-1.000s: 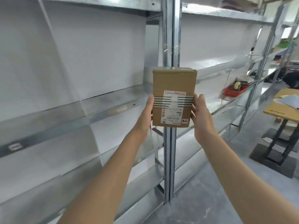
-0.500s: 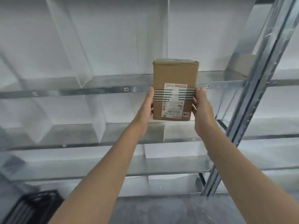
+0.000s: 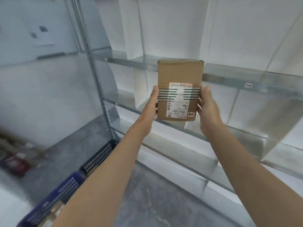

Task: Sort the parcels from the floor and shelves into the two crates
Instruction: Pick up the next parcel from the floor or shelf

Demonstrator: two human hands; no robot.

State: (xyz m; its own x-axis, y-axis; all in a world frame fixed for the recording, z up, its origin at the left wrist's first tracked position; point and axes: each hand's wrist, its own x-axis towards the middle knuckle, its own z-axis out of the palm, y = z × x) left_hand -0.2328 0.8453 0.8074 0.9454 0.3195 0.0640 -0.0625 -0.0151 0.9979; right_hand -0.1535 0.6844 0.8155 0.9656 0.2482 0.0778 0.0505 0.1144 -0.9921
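Observation:
A brown cardboard parcel [image 3: 179, 74] with a white shipping label and black stripes is held upright at chest height in front of the metal shelves. My left hand [image 3: 151, 104] grips its left side and my right hand [image 3: 207, 106] grips its right side. Down at the lower left stand two crates on the floor: a black crate [image 3: 98, 158] further off and a blue crate [image 3: 54, 196] nearer, with cardboard parcels showing inside the blue one. My left forearm hides part of both crates.
Galvanised metal shelving [image 3: 246, 81] with white dividers runs across the right and centre. A steel upright [image 3: 96, 79] stands left of the parcel. Grey concrete floor [image 3: 155, 202] lies below. Blurred red and dark items [image 3: 14, 163] sit on the floor at far left.
The view has swung to the left along the shelves, bringing the two crates into sight at lower left. Both hands keep the same hold on the parcel.

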